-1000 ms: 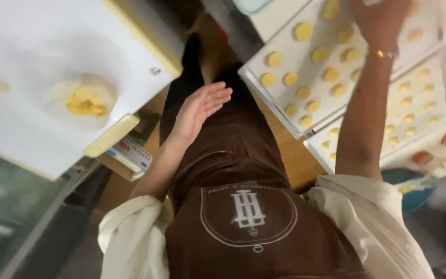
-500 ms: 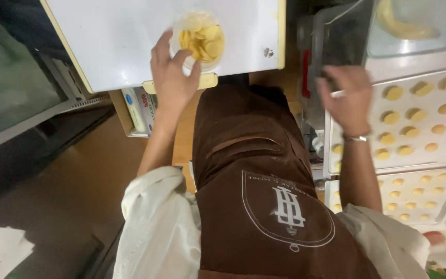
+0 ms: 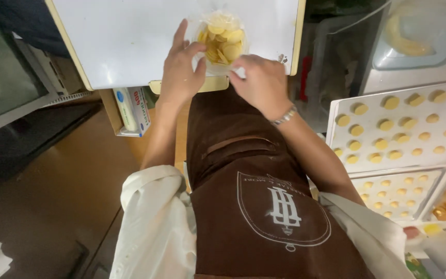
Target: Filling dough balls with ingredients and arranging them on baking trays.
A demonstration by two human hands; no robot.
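A clear plastic bag (image 3: 222,41) of yellow round chips lies on a white board (image 3: 130,41), between the two hands. The left hand (image 3: 181,67) rests at the bag's left edge, fingers loosely curled, thumb and forefinger pinching the plastic. The right hand (image 3: 259,80) sits just below the bag on its right, fingers bent, fingertips gripping the edge. Beyond the right hand, well apart, white trays (image 3: 336,139) carry rows of small yellow rounds. Below the left hand, a small box (image 3: 132,108) sits in a holder.
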